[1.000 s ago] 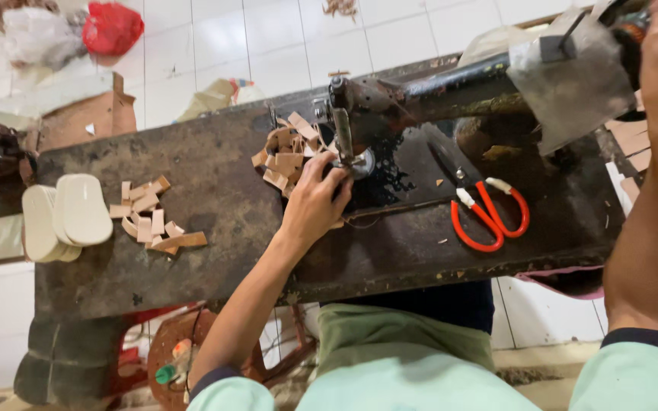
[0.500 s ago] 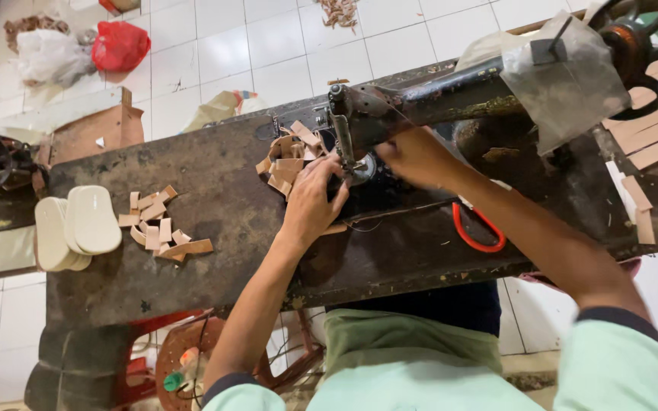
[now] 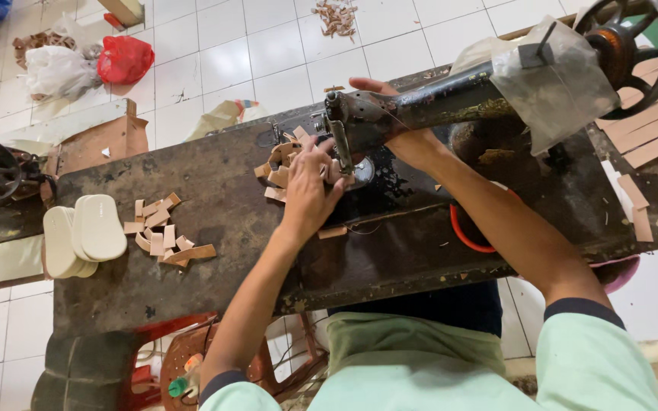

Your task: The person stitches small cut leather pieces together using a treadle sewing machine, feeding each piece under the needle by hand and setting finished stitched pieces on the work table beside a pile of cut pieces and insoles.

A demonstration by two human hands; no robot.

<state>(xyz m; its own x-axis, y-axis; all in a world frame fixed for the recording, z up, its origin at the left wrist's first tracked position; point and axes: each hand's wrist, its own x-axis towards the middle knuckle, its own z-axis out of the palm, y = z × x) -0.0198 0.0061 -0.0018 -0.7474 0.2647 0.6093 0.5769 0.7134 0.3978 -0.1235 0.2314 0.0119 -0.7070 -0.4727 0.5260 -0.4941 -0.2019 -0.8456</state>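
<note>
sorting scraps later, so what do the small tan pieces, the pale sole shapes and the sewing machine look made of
Tan pieces: probably leather or leatherboard, matte, flat, cleanly cut edges.
Pale sole shapes: likely foam or rubber, smooth cream surface, thick rounded edges.
Sewing machine: metal, dark worn paint with grime and dull patches.

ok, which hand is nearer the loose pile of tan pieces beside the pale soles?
Left hand: it lies just right of that pile. The right hand sits farther right, behind the sewing machine.
</note>
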